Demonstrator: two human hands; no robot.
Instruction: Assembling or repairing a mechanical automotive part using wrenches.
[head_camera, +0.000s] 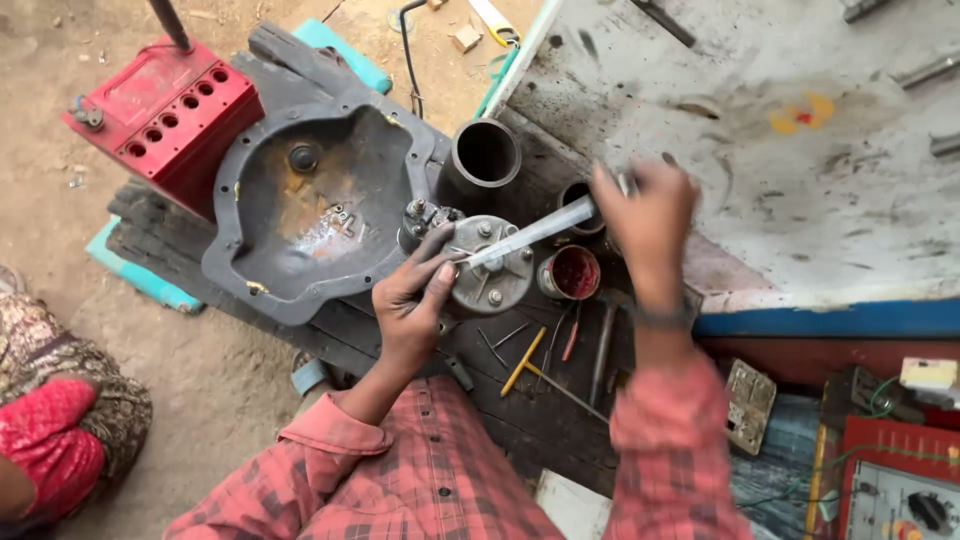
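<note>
Round metal motor part (490, 265) is set upright on the dark wooden tabletop (540, 420), just right of the big grey cast housing (310, 205), which lies open side up. Part's end plate is seen in place with nuts on its studs; whether they are tight cannot be told.

Long pale rod-like tool (530, 232) is laid across the end plate, tip at the near-left side. Work is judged mid-way: part assembled enough to stand, tool engaged on it, loose tools not put away.

Left hand (415, 300): wrapped around the near-left edge of the part, thumb and forefinger pinched at the tool tip. Forearm is brought in from below, wrist bent up.

Right hand (645, 215): closed on the far end of the tool, held above the tabletop to the right; blurred, so exact finger hold cannot be told. Forearm is raised almost straight up in view.

Nearby: small tin of red grease (572, 272) just right of the part, black pipe (485, 155) behind it, yellow-handled screwdriver (523, 362) and hammer (603, 345) near side, red battery (165, 115) far left.
</note>
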